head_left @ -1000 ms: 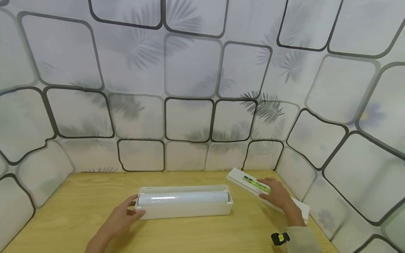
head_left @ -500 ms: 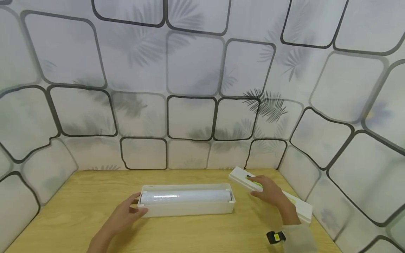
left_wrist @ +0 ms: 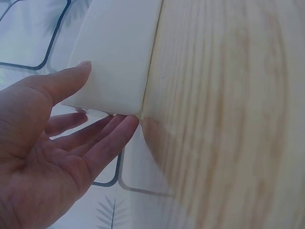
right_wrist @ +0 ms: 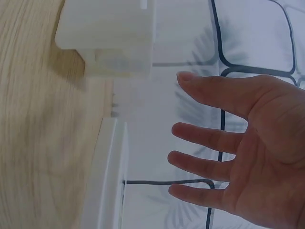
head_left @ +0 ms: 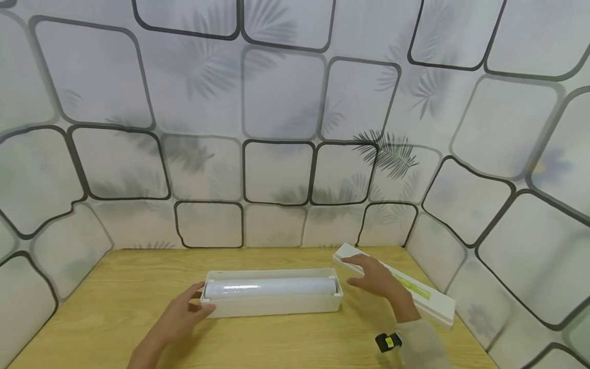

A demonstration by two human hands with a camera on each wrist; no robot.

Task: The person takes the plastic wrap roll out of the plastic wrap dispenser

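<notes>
At the left of the tabletop [head_left: 258, 343], we see the left hand [head_left: 177, 316] pinching the left corner of an open white box [head_left: 272, 307], thumb on its front wall, fingers against its end. The box stands lengthwise across the middle, and we look down on a pale, shiny roll [head_left: 286, 287] lying along its inside. Farther right, we find a black device [head_left: 388, 342] at the right wrist; the right hand [head_left: 378, 279], fingers spread, hovers over a slanting white lid [head_left: 442, 306], whose yellow-green label [head_left: 418, 290] we see partly.
</notes>
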